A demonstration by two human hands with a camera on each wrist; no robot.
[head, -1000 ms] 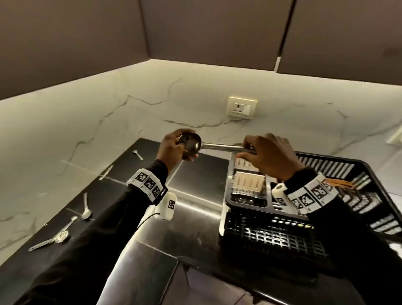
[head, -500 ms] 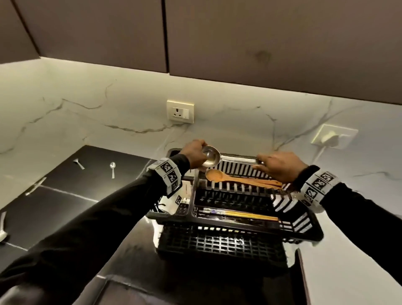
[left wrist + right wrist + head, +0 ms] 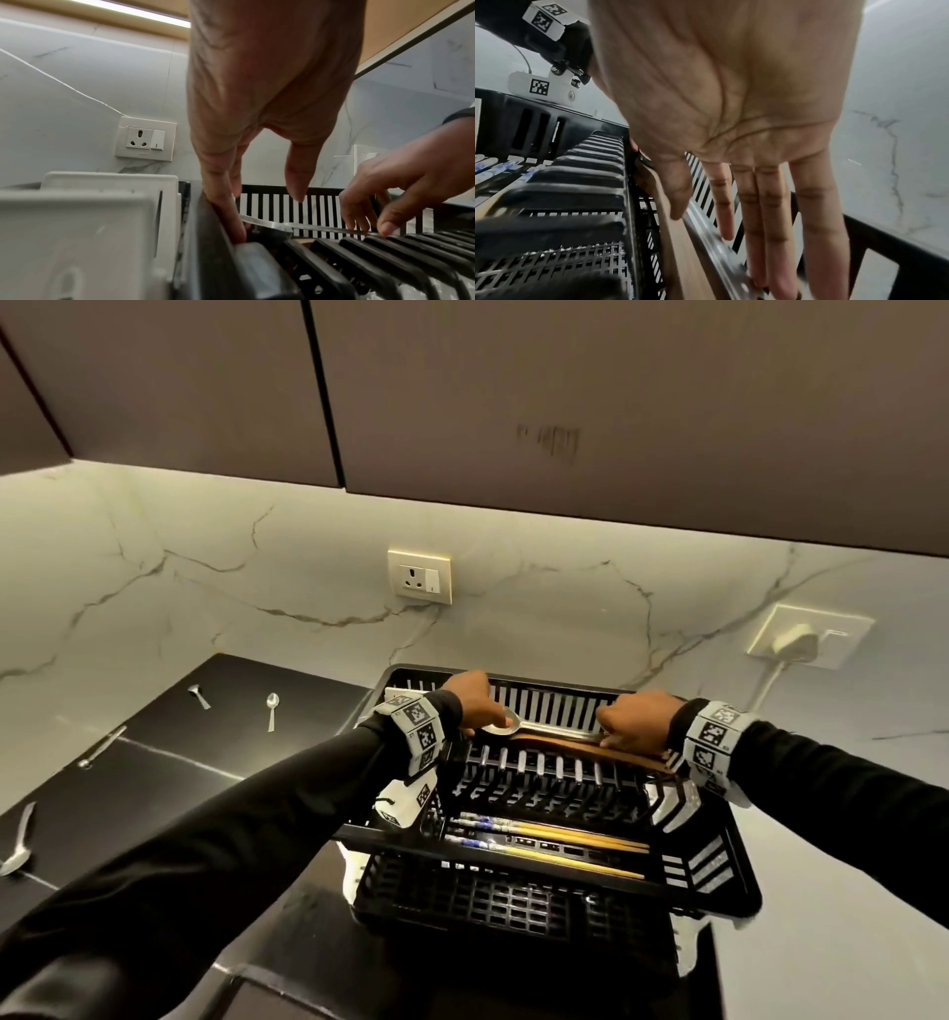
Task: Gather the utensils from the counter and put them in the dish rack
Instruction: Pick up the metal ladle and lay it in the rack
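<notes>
Landmark: black slatted plastic rack point(image 3: 719, 875) on the dark tabletop point(image 3: 154, 778).
Rack, near side: chopsticks point(image 3: 554, 834) lie flat.
Rack, far side: steel ladle point(image 3: 544, 730) lies along a wooden spoon point(image 3: 590, 748), lengthwise so neither slips through the slats.
Left hand point(image 3: 470, 698): grip pinching the ladle bowl, steadying it.
Right hand point(image 3: 637, 721): grip released, straight fingers pressing the flat handle down.
Left of rack: small steel spoons point(image 3: 271, 708) still on the tabletop.
</notes>
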